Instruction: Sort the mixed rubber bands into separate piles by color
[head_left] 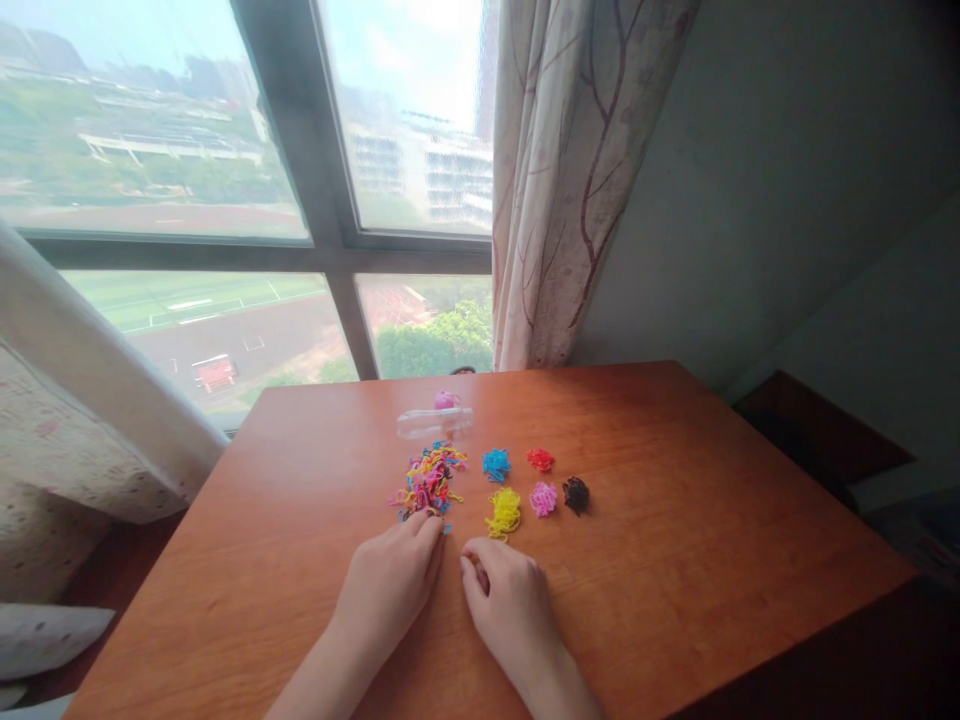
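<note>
A mixed pile of what look like small coloured rubber bands (429, 478) lies on the wooden table (675, 540). My left hand (396, 562) rests at the pile's near edge, fingers stretched out and fingertips touching the bands. Just right of it, my right hand (506, 582) is closed on the table, thumb and forefinger curled together; whatever they hold is hidden. Beyond the right hand sit single-colour heaps: yellow bands (504, 512), blue bands (496, 464), pink bands (543, 498), red bands (540, 459) and black bands (576, 495).
Behind the mixed pile lies a clear plastic container (435, 423), with a pink-purple object (446, 400) beside it. A window (330, 255) and a patterned curtain (577, 180) stand past the table's far edge. Another curtain (82, 400) hangs at left.
</note>
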